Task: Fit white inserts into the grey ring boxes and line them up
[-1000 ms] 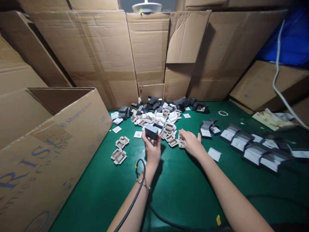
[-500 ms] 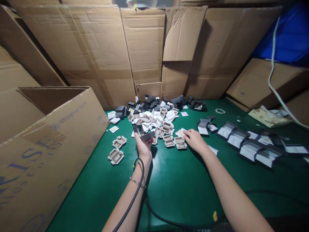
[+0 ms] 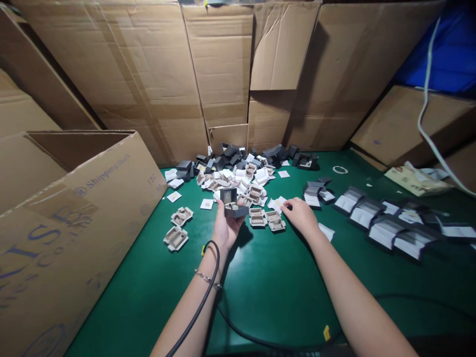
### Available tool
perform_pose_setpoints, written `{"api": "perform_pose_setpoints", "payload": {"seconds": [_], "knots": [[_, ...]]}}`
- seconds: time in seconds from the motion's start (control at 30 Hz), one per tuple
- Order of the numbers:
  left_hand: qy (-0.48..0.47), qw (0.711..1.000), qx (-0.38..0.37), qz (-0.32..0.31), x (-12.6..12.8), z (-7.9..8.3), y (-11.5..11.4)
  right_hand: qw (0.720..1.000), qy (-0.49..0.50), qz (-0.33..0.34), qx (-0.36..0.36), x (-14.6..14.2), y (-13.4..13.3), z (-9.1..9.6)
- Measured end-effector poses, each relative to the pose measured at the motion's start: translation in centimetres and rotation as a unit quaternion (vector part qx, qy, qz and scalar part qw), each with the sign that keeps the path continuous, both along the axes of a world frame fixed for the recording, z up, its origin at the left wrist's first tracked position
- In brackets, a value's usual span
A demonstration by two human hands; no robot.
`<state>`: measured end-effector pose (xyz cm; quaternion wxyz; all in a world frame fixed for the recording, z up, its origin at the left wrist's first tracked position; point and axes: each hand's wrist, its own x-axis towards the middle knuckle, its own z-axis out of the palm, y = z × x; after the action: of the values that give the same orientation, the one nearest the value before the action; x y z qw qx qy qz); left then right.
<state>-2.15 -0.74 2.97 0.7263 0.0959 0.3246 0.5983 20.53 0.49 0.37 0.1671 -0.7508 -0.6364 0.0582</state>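
My left hand (image 3: 227,229) grips a small dark box (image 3: 236,212) with its lid raised. Its inside faces me, and the contents are too small to make out. To the right, my right hand (image 3: 300,216) has its fingertips closed at the edge of a white paper piece (image 3: 276,203) with a yellowish patch. Between the hands sit folded cardboard inserts (image 3: 275,221), greyish inside. Behind them lies a heap of white inserts and papers (image 3: 230,179). Two more inserts (image 3: 176,238) rest left of my left hand.
Dark boxes (image 3: 232,157) pile up against the cardboard wall (image 3: 148,79). Several dark boxes with white flaps (image 3: 386,231) line the right side. A large open carton (image 3: 92,218) stands at left. A black cable (image 3: 201,317) crosses my left forearm. A white ring (image 3: 339,169) lies at the back right.
My left hand has turned the dark box so that its open inside faces me, and shifted it slightly right. My right hand stays at the white paper piece.
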Motion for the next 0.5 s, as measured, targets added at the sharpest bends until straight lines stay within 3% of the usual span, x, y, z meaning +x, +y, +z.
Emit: {"api": "perform_pose_setpoints", "payload": {"seconds": [0.2, 0.33, 0.43, 0.5], "knots": [[-0.003, 0.996, 0.03, -0.089, -0.1, -0.5, -0.3, 0.999, 0.018, -0.015, 0.028, -0.2, -0.1, 0.0], [0.009, 0.995, 0.027, -0.097, -0.1, -0.6, -0.3, 0.988, 0.102, -0.026, 0.116, -0.4, -0.2, 0.6], [-0.007, 0.995, 0.042, -0.094, -0.1, -0.6, -0.4, 0.948, 0.279, -0.038, 0.147, -1.2, -0.5, 1.8], [-0.02, 0.993, 0.047, -0.103, -0.1, -0.5, -0.5, 0.886, 0.452, -0.025, 0.102, -2.0, -0.9, 2.6]]}}
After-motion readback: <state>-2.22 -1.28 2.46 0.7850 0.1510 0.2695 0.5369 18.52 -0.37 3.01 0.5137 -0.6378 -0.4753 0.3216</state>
